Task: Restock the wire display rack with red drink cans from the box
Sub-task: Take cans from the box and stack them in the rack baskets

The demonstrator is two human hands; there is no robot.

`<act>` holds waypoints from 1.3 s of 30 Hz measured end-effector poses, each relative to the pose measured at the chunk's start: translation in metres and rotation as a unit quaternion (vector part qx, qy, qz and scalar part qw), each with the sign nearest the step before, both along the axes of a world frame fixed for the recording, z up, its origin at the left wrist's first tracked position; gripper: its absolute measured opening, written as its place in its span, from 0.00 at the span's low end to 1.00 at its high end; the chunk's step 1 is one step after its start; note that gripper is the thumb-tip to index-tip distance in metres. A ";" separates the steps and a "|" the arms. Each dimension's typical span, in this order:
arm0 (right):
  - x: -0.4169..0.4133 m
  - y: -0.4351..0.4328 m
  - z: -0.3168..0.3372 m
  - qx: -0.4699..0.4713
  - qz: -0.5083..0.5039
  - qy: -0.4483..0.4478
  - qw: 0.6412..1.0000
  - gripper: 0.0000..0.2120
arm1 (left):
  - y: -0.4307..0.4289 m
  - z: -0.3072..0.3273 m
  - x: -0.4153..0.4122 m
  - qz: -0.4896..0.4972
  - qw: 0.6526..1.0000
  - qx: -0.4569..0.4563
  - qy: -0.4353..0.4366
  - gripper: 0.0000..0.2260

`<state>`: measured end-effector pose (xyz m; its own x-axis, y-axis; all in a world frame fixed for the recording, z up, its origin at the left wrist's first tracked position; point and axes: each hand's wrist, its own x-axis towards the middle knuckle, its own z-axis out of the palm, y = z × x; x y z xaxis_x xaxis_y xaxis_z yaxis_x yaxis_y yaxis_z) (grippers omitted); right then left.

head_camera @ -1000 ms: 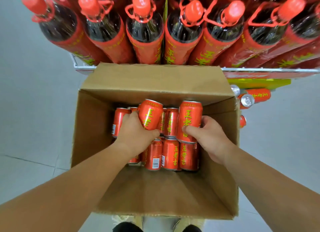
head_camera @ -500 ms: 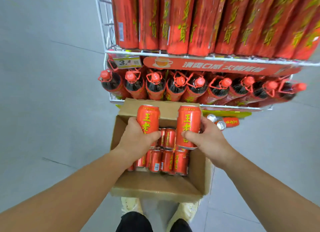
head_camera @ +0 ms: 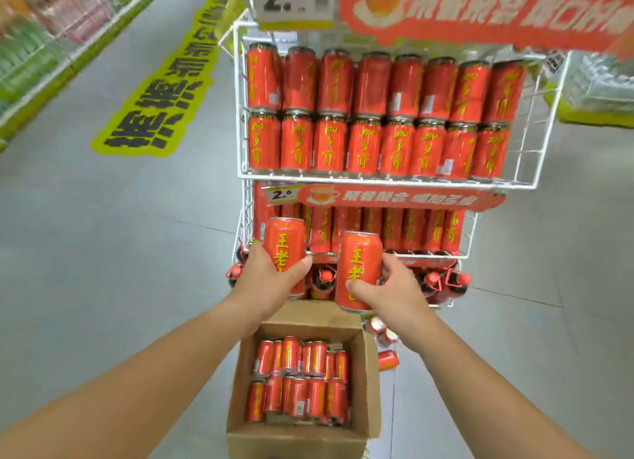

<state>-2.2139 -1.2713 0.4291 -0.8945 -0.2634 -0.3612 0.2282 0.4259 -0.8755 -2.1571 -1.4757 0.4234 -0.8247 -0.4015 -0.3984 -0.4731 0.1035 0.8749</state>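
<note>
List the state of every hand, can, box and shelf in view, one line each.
left hand: grips the left can
left can: upright, held
right hand: grips the right can
right can: upright, held
box: open, part full of cans
upper shelf: full, two stacked rows
floor can: on its side beside the box

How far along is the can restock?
Done: the wire rack's top basket shows two full rows of red cans, and the tier below is lined. In hand: the left hand grips one can, the right hand a second can, both held in front of the rack. Left: the box holds two rows of unshelved cans; loose cans lie on the floor beside it.
</note>
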 end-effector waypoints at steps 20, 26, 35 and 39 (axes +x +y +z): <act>-0.059 -0.007 0.319 -0.080 -0.064 0.209 0.973 0.29 | -0.013 0.337 -0.065 -0.061 0.972 -0.056 0.220 0.12; -0.121 0.002 0.351 -0.070 -0.037 0.222 0.972 0.35 | 0.004 0.382 -0.124 -0.029 0.968 -0.096 0.230 0.12; -0.241 0.023 0.362 -0.015 -0.021 0.206 0.978 0.39 | 0.019 0.393 -0.231 -0.004 0.969 -0.184 0.167 0.23; -0.280 0.022 0.348 0.020 0.004 0.163 0.986 0.39 | 0.024 0.380 -0.262 -0.025 0.962 -0.233 0.142 0.24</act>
